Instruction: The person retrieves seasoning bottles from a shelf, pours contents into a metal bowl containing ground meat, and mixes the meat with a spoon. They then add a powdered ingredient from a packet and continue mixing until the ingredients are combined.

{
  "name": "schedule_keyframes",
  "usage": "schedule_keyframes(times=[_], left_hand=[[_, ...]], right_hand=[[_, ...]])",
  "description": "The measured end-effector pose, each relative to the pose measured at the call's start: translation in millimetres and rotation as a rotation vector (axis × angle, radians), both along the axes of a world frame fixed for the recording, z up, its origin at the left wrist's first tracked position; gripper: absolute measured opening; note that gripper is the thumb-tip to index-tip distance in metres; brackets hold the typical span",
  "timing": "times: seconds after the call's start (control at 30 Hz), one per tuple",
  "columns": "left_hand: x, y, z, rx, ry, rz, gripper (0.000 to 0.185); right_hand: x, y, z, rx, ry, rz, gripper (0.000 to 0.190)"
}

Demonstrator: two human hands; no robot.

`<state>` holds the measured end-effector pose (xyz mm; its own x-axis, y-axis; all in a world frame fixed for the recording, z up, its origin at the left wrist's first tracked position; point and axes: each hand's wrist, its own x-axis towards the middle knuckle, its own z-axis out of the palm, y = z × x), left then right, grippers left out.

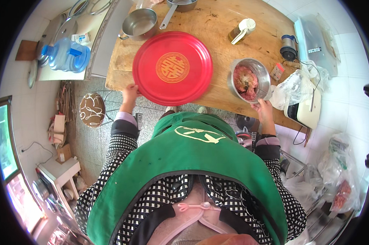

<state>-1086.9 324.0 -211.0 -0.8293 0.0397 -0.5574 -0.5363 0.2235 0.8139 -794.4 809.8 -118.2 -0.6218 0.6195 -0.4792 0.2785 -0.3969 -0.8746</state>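
A round red tray with a gold emblem lies on the wooden table, its near edge at the table's front. My left hand grips the tray's left rim, thumb and fingers pinching it. To the right stands a metal bowl of raw minced meat, with dark seasoning on top and what looks like a thin utensil in it. My right hand holds the bowl's near rim; the fingertips are partly hidden. Behind the bowl is an oil pot with a white lid.
Saucepans stand at the table's back left. On the right are a plastic bag, a small box, a blue-topped jar and a cream appliance with a cord. A round patterned stool stands left of the table.
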Motion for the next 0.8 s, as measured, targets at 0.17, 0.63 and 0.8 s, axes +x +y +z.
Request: schedule_keyframes(times=[0.17,0.63,0.8], left_hand=[[-7,-28,-18,-0.078,0.088,0.172,0.02],[78,229,72,-0.326,0.797,-0.375,0.036],[78,334,88,-0.229,0.573,-0.402,0.04]], right_hand=[[-17,26,3,-0.083,-0.081,0.318,0.029],[-87,33,41,1.608,-0.435,1.263,0.013],[-106,25,52,1.523,-0.435,1.394,0.016]])
